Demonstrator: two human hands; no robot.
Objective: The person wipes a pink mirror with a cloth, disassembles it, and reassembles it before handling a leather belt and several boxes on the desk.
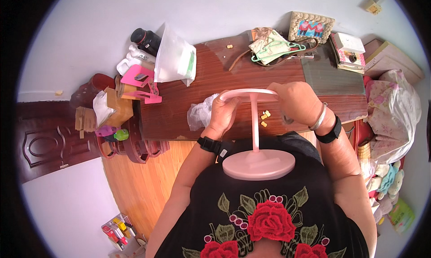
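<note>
My left hand and my right hand hold the two sides of a pink plastic stand's rounded top part. A thin pink post joins that part to a wide oval base, which is close to my black embroidered shirt. Crumpled clear plastic lies beside my left hand on the dark wooden table. Small yellow pieces lie on the table between my hands. What the fingertips touch behind the top part is partly hidden.
Green hangers, a brown strap and a framed picture are at the table's back. A frosted zip bag and a pink plastic holder stand at the left. Books with a white box are at the right.
</note>
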